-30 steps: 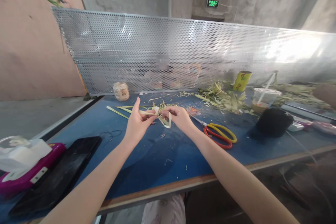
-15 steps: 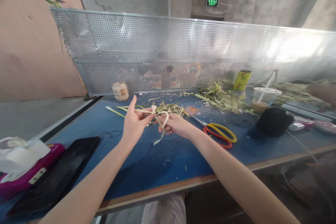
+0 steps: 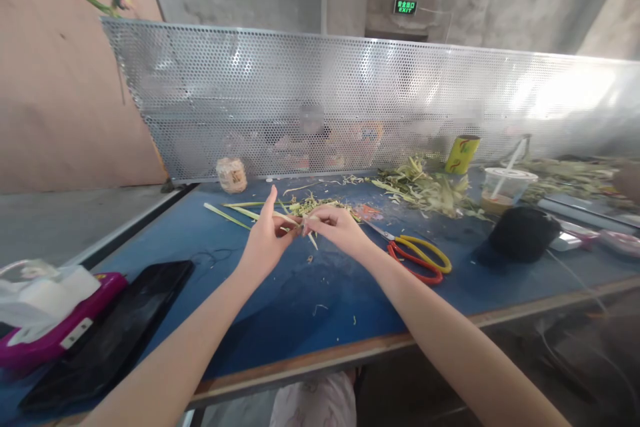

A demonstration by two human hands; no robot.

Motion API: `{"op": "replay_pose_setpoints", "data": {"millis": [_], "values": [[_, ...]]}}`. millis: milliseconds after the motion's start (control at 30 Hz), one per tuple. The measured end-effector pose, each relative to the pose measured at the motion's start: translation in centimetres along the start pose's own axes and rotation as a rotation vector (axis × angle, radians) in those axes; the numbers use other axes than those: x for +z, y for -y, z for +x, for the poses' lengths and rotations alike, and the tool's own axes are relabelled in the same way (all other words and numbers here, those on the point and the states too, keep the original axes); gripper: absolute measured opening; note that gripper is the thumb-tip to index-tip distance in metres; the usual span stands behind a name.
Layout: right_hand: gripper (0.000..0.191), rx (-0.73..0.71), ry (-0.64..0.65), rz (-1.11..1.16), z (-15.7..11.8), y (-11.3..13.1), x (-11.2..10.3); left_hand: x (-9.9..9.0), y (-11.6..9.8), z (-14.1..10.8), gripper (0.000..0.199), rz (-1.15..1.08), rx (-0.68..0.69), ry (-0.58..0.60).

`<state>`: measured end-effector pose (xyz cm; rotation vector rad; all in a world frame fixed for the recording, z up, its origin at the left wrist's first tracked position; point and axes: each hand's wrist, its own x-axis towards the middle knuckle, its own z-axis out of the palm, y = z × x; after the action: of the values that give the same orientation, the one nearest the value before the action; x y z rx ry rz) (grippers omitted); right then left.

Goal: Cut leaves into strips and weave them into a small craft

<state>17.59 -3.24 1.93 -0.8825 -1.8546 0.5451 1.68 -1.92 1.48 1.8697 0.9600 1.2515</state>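
Over the blue tabletop, my left hand point(image 3: 263, 240) pinches a pale, husk-like plant strip point(image 3: 287, 217) between thumb and fingers, its index finger sticking up. My right hand point(image 3: 343, 230) meets it, thumb and fingertips closed on the same strip. One thin end of the strip points down below the fingertips; the spot where both hands grip is mostly hidden. Just behind the hands lies a heap of plant clippings point(image 3: 323, 205). Green stalks point(image 3: 227, 215) rest left of them. Scissors point(image 3: 423, 257) with red and yellow handles lie right of my right hand.
A perforated metal screen point(image 3: 280, 93) borders the table's back. Dry husks point(image 3: 425, 190), a yellow-green can point(image 3: 463, 154), a drink cup point(image 3: 507, 187) and a black rounded object point(image 3: 524, 233) stand right. A black tablet-like slab point(image 3: 115, 327) and magenta box point(image 3: 80, 327) lie left.
The looped strip is drawn down between the fingers, and its loop no longer shows. My right hand has closed in on my left, fingertips now together.
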Motion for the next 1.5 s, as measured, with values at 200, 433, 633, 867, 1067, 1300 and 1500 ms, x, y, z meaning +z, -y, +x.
{"op": "replay_pose_setpoints", "data": {"millis": [200, 433, 633, 867, 1067, 1300, 1500], "values": [[0.014, -0.167, -0.061, -0.470, -0.3, 0.0, -0.2, 0.2, 0.1, -0.2, 0.090, 0.080, -0.002, 0.095], [0.021, 0.007, -0.007, -0.589, -0.1, -0.3, -0.8, 0.5, -0.7, -0.5, 0.091, -0.110, -0.100, 0.209], [0.020, 0.048, -0.023, -0.589, 0.1, -0.2, -0.6, 0.8, -0.6, -0.6, 0.092, -0.137, -0.166, 0.156], [0.021, 0.151, 0.039, -0.205, 0.4, -0.5, -0.8, 0.6, -0.1, -0.3, 0.089, -0.040, -0.122, 0.115], [0.020, 0.235, 0.269, 0.220, 0.3, 0.0, -2.3, -0.1, 0.2, -0.1, 0.095, -0.048, -0.115, 0.080], [0.022, 0.283, 0.317, 0.333, 0.2, -0.3, -2.3, -0.3, -0.1, 0.0, 0.103, -0.004, -0.083, -0.021], [0.031, 0.245, 0.316, 0.487, 0.4, -1.1, -2.3, -0.1, -0.6, -0.4, 0.103, 0.085, -0.046, 0.087]]}}
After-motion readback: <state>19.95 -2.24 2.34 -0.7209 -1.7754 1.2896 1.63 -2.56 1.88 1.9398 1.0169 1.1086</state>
